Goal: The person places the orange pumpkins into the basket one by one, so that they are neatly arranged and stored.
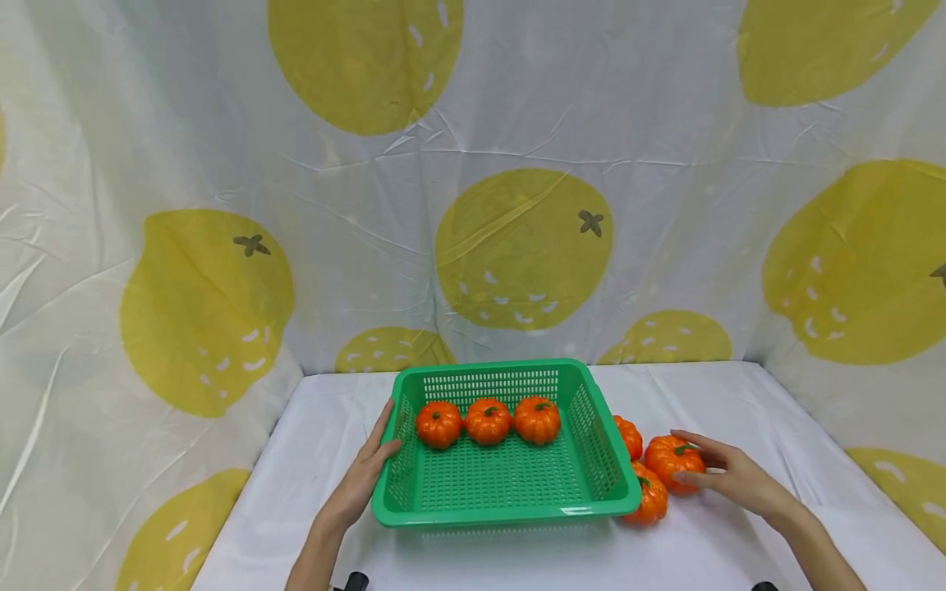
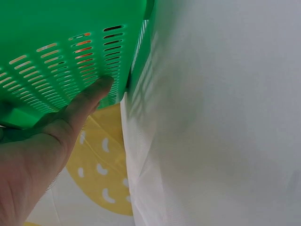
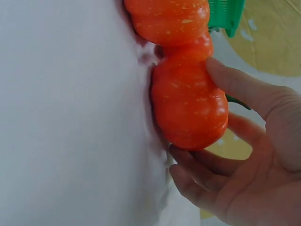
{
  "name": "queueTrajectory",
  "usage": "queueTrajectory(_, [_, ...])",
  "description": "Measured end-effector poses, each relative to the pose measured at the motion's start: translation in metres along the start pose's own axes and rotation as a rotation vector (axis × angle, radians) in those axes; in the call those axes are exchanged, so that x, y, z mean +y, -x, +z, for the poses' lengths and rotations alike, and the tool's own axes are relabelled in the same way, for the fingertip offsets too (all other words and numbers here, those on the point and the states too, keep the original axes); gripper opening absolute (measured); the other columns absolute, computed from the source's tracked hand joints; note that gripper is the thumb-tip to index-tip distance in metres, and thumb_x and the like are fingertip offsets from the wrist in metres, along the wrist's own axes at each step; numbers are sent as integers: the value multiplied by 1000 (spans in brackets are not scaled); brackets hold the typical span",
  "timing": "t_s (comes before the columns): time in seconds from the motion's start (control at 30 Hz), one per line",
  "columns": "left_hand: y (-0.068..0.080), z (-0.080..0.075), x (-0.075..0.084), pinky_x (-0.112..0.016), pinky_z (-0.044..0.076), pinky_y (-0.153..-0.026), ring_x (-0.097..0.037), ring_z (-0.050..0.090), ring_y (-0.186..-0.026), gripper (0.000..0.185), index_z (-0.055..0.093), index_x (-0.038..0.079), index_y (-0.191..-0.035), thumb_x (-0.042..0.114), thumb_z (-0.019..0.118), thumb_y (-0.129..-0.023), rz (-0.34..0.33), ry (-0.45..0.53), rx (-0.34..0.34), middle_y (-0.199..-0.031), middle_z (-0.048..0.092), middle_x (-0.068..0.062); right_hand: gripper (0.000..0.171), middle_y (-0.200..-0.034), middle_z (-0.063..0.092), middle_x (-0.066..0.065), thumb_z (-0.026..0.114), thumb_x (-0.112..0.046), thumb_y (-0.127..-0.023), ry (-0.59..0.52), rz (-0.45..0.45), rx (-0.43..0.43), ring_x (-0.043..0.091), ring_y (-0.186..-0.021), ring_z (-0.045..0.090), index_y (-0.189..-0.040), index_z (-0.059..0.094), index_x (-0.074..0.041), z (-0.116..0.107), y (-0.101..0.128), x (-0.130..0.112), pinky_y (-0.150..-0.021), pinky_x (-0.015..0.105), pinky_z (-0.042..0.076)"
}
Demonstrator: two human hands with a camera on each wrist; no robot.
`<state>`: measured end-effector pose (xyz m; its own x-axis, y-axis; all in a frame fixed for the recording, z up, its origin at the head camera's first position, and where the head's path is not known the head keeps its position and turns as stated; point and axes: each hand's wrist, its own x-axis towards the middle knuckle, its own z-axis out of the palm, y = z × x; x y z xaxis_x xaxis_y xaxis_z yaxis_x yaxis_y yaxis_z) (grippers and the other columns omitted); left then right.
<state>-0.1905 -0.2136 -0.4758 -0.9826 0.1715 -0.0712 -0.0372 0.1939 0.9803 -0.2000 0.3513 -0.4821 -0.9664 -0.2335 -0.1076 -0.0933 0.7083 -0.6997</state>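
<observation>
Inside the right hand's (image 1: pixel 727 474) curled fingers sits a pumpkin (image 1: pixel 671 461).

Green slotted basket (image 1: pixel 600 460), lower centre of frame. Three orange pumpkins (image 1: pixel 487 421) with dark green stems inside, three more orange ones (image 1: pixel 671 464) at its right. White tablecloth (image 1: pixel 739 410) beneath. Backdrop (image 1: pixel 369 205): pale white cloth, large yellow fruit print with white flecks, grey star marks.

- The green basket (image 1: pixel 510 484) is shiny plastic with lots of little holes.
- The orange pumpkins (image 1: pixel 674 464) look smooth and glossy.
- The white tablecloth (image 1: pixel 739 533) is soft, wrinkly cloth.
</observation>
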Motion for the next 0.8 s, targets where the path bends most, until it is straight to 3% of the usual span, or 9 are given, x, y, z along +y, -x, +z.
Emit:
queueTrajectory(0.17, [0,0,0,-68,7,-126,-36,-6,-162,65,6,39,-167,27,39,-112,2,-2,2,-177,-3,-2,73,-145,54,34,73,-35,-96,20,46,46,48,-125,58,-154,44,-2,-6,5,8,-92,56,54])
queueTrajectory(0.43, [0,-2,1,-68,7,-127,-37,-7,-162,66,5,37,-167,27,39,-112,-1,-8,4,-177,-5,-2,76,-140,53,40,72,-31,-97,29,59,107,51,-119,60,-154,38,7,-10,7,18,-92,61,54])
queueTrajectory(0.8, [-1,-1,-1,-69,4,-126,-36,-8,-162,65,6,39,-167,29,39,-112,-3,-2,-3,-177,-5,-1,77,-146,51,35,72,-41,-97,-18,75,192,51,-126,53,-158,40,-7,-4,4,-12,-91,62,54])
